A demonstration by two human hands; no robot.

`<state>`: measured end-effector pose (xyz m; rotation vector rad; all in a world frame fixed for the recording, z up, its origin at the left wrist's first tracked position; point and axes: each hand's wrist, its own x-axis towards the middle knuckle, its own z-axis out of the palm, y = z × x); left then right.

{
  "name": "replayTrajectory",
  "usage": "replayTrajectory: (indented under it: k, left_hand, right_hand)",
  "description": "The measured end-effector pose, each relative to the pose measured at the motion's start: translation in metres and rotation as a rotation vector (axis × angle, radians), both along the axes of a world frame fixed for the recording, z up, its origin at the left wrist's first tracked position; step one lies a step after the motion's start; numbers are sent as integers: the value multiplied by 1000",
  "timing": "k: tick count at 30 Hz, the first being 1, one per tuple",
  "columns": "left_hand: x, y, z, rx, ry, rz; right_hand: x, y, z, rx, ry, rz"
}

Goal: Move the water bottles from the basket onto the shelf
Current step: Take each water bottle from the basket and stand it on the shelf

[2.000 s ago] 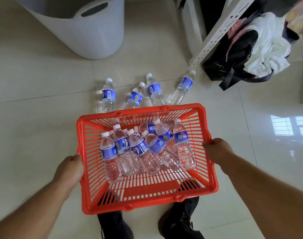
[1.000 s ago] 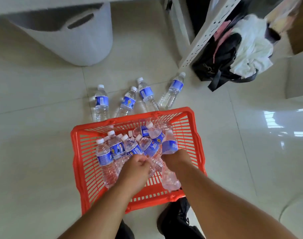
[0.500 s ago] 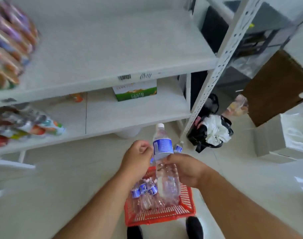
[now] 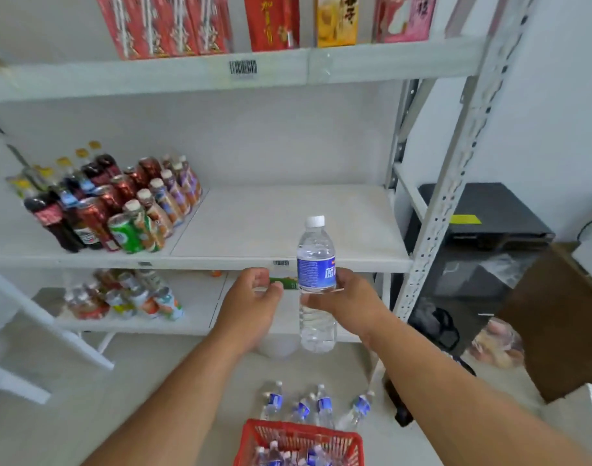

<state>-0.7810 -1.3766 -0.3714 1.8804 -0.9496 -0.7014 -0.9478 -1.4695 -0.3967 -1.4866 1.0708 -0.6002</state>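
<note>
My right hand point(image 4: 353, 302) is shut on a clear water bottle point(image 4: 316, 264) with a white cap and blue label, held upright in front of the middle shelf's front edge. Just left of the bottle, my left hand point(image 4: 251, 297) hangs loosely curled with nothing in it and does not touch it. The middle shelf point(image 4: 288, 223) is a white board, bare on its right half. At the bottom edge stands the red basket point(image 4: 254, 432) with several water bottles inside point(image 4: 274, 454). Several more bottles point(image 4: 323, 405) lie on the floor beyond it.
Assorted drink bottles and cans point(image 4: 113, 203) fill the middle shelf's left half. More drinks point(image 4: 126, 297) sit on the lower shelf, red and yellow boxes point(image 4: 203, 25) on the top one. The perforated upright point(image 4: 456, 169), a black box point(image 4: 483, 216) and brown cardboard point(image 4: 557, 314) stand at the right.
Both hands left the basket's rim and reached inside; my right hand took a bottle and raised it to shelf height. My view rose from the floor to the shelves.
</note>
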Motion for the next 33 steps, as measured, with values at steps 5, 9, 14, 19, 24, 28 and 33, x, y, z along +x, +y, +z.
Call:
replayTrajectory:
  k: [5, 9, 14, 19, 24, 28, 33]
  left_hand:
    - [28, -11, 11, -13, -49, 6]
    - [52, -22, 7, -16, -34, 15]
    - [66, -37, 2, 1, -16, 14]
    - [79, -65, -3, 9, -10, 10]
    - [87, -108, -15, 21, -24, 31]
    - [96, -155, -25, 46, -36, 88]
    - [113, -232, -36, 96, -70, 147]
  right_hand:
    - [29, -16, 14, -112, 6, -40]
    - [53, -28, 16, -142, 6, -77]
    - [72, -49, 13, -107, -2, -100]
    - [98, -86, 6, -132, 37, -97]
    - [120, -133, -7, -152, 19, -77]
    - [143, -185, -16, -128, -6, -43]
    - [181, -263, -32, -160, 30, 5]
